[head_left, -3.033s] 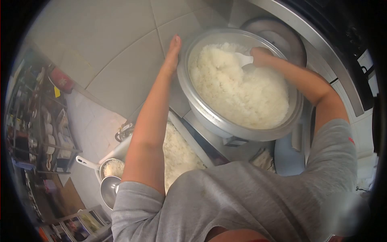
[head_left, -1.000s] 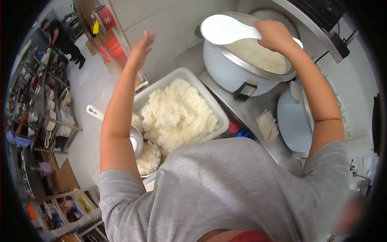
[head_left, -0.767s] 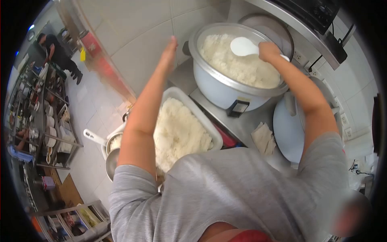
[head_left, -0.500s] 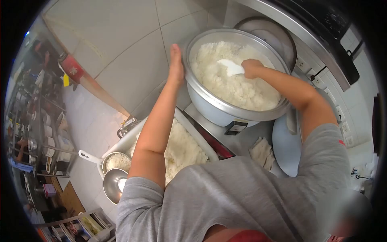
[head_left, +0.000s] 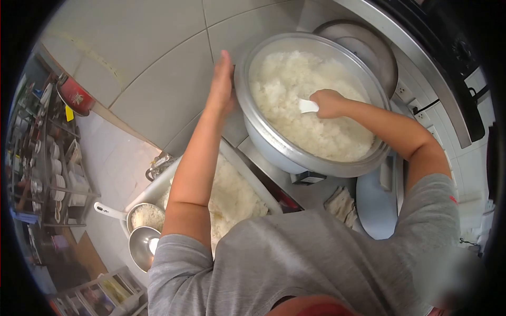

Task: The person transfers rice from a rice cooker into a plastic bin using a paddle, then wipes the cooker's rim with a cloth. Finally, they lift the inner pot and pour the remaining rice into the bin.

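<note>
A large round cooker (head_left: 272,148) full of white rice (head_left: 332,134) stands on the steel counter. Inside it, my right hand (head_left: 328,103) is closed on a white paddle (head_left: 308,106), whose blade is sunk in the rice and mostly hidden. At the cooker's left rim is my left hand (head_left: 222,81), upright with its fingers stretched; it holds nothing. Below my left forearm lies a white tub (head_left: 247,174) of rice, partly covered by the arm. A measuring cup with rice (head_left: 146,216) and a metal bowl (head_left: 141,247) sit at its left corner.
A round lid (head_left: 363,47) leans behind the cooker. To the right stands a second light-blue cooker (head_left: 375,205), with a crumpled cloth (head_left: 341,206) beside it. A steel shelf edge (head_left: 421,58) crosses the upper right. Racks of dishes (head_left: 58,179) line the far left.
Since the frame a second ago, the paddle has gone from above the cooker down into the rice with my right hand. My left hand has moved right, to the cooker's rim.
</note>
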`<state>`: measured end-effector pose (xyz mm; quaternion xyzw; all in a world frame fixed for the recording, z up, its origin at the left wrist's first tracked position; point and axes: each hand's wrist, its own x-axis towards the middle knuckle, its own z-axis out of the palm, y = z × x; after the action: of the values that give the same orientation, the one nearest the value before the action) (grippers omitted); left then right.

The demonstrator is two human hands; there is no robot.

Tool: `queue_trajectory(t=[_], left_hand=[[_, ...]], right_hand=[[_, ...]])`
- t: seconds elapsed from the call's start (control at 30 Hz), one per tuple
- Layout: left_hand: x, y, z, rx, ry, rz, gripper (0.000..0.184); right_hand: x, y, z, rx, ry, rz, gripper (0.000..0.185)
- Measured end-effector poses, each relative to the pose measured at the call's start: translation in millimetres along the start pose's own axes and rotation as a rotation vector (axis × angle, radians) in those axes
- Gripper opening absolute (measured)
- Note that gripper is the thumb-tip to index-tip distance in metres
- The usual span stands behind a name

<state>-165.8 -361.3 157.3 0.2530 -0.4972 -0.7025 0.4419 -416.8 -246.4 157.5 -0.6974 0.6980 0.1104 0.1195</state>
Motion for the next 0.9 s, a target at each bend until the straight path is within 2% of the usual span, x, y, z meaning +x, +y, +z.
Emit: queue_trajectory(t=[0.07,0.17,0.27,0.37,0.47,0.67,0.73,0.83,0.9], left_hand=[[16.7,-3.5,-9.4,0.162,0.087,0.008,0.102],[45.5,-19.6,-35.6,0.152,-0.016,-0.109,0.099],[48.6,-23.1,-27.1,0.215,-0.086,-0.118,0.1],[56.6,-29.4,-27.0,0.117,0.003,-0.049,0.096],[55.7,-29.3,-18.1,0.021,0.098,0.002,0.085],[57.8,-34.2,-18.9,0.054,0.184,0.016,0.059],[57.0,-33.0,-19.3,0.057,0.186,-0.035,0.052],[60.9,-29.8,-22.1,0.006,0.157,-0.074,0.043],[62.3,-30.6,-25.2,0.015,0.14,-0.077,0.038]], right_hand=[[11.1,7.5,-1.3,-0.055,0.029,-0.029,0.02],[27.9,12.8,-4.6,-0.144,0.075,-0.117,0.019],[46.8,13.3,-10.9,-0.23,0.131,-0.213,0.018],[53.5,13.1,-21.6,-0.301,0.162,-0.281,0.018],[58.0,23.5,-16.7,-0.294,0.241,-0.361,0.02],[42.3,33.0,4.9,-0.233,0.413,-0.417,0.02],[44.1,36.2,7.7,-0.228,0.481,-0.479,0.021],[57.5,36.1,8.4,-0.204,0.376,-0.386,0.021],[61.3,34.8,15.7,-0.078,0.248,-0.343,0.02]])
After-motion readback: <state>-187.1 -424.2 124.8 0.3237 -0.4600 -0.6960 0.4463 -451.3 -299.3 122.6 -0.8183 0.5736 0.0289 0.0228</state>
